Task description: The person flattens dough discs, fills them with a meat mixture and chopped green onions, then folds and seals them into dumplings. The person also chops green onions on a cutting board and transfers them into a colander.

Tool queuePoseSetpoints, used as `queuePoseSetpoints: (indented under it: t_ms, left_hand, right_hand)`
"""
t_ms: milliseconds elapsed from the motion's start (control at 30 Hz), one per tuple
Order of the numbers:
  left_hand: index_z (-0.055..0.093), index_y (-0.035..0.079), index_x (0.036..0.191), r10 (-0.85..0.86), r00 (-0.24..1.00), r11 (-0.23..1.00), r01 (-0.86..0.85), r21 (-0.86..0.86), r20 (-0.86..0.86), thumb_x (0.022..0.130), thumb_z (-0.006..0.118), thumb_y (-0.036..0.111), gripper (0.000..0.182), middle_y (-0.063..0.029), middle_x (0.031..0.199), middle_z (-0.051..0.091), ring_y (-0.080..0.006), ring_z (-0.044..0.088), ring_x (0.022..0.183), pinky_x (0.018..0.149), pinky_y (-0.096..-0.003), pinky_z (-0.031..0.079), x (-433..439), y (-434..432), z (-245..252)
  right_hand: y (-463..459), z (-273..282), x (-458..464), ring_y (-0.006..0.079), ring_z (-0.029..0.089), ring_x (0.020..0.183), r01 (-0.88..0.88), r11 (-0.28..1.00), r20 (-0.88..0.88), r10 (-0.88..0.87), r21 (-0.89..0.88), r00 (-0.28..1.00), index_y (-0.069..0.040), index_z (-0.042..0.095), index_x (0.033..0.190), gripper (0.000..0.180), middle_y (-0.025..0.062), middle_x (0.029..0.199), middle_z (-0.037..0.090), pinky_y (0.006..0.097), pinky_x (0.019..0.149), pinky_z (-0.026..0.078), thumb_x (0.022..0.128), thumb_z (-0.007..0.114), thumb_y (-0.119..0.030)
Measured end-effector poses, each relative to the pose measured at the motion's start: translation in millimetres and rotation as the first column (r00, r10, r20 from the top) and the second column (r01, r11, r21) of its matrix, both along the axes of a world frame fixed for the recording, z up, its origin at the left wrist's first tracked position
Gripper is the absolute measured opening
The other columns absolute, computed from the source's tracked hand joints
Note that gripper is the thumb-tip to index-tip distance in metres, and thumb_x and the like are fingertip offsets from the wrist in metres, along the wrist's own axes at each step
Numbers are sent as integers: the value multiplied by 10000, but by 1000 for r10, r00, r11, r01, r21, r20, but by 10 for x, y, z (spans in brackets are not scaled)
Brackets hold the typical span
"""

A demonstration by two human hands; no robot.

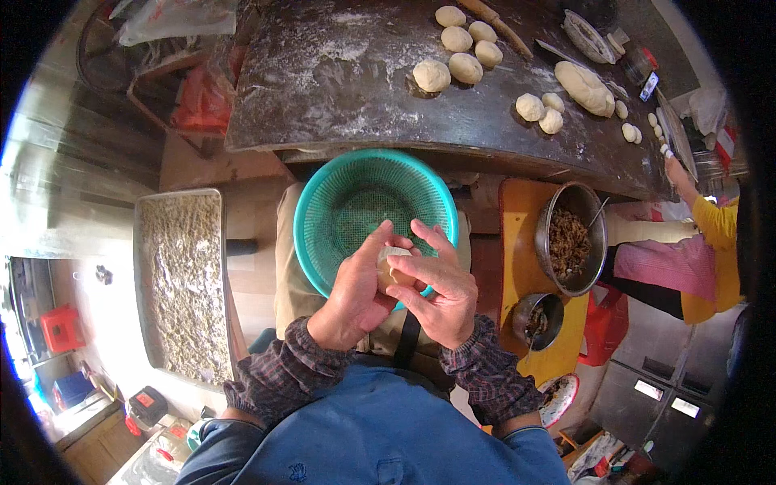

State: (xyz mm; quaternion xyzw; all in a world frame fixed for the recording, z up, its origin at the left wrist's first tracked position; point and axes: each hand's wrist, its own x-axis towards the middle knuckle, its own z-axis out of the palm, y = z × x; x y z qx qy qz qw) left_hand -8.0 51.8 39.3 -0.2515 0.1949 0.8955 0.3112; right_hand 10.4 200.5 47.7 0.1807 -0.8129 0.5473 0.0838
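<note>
My left hand cups a small piece of dough above a teal plastic basket that rests on my lap. The fingers of my right hand touch the dough at its right and upper side. Whether the dough holds anything inside cannot be seen. To the right, a large metal bowl of brown chopped filling with a utensil stands on a yellow board. A smaller metal bowl with some filling and a spoon is nearer to me.
The floured dark table ahead bears dough balls, a larger dough lump and a rolling pin. A metal tray of crumbly, pale material lies left. At the far right, a person reaches towards the table.
</note>
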Motion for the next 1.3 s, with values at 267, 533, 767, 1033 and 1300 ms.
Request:
queuePoseSetpoints:
  t_ms: [267, 533, 767, 1033, 1300]
  left_hand:
    - [584, 45, 984, 28, 997, 986, -39, -163, -68, 1041, 522, 323, 291, -44, 776, 607, -98, 559, 592, 495, -243, 452, 35, 66, 69]
    - [597, 10, 1037, -62, 993, 963, 34, -266, -97, 1064, 450, 365, 386, -64, 765, 627, -118, 581, 599, 492, -242, 448, 11, 2, 48]
    - [585, -12, 1134, 78, 995, 972, -89, -216, -57, 1075, 418, 383, 433, -81, 867, 643, -141, 614, 733, 656, -286, 524, 72, 125, 107]
    - [589, 52, 1047, 216, 968, 942, -240, -236, -126, 1074, 425, 377, 365, -87, 978, 654, -199, 644, 853, 757, -326, 549, 113, 171, 11]
    - [417, 44, 1476, -34, 994, 994, 44, 101, -100, 1079, 360, 425, 553, -138, 1386, 544, -262, 565, 1252, 1069, -438, 463, -9, -20, 92]
  right_hand:
    - [-31, 17, 24, 269, 632, 1148, 38, 999, -39, -38, -2, 998, -140, 758, 945, 227, 33, 1027, 740, 545, 1155, 290, 750, 798, -29]
    - [-32, 18, 10, 291, 617, 1218, -15, 1000, -42, 16, 19, 999, -129, 755, 1002, 243, 72, 1145, 725, 559, 1188, 223, 787, 779, -18]
    - [-42, -78, 5, 292, 576, 1291, 76, 988, 19, -75, -133, 997, -87, 723, 1113, 333, 113, 1115, 740, 579, 1196, 196, 793, 796, -33]
    - [-177, -80, 36, 293, 595, 1267, 56, 991, -86, -66, -123, 994, -112, 745, 1084, 314, 201, 1237, 672, 560, 1189, 242, 803, 757, 28]
    - [114, 15, -104, 269, 590, 1276, -100, 980, 22, 106, -170, 994, -66, 650, 1245, 368, 112, 1087, 748, 544, 1208, 203, 888, 684, 19]
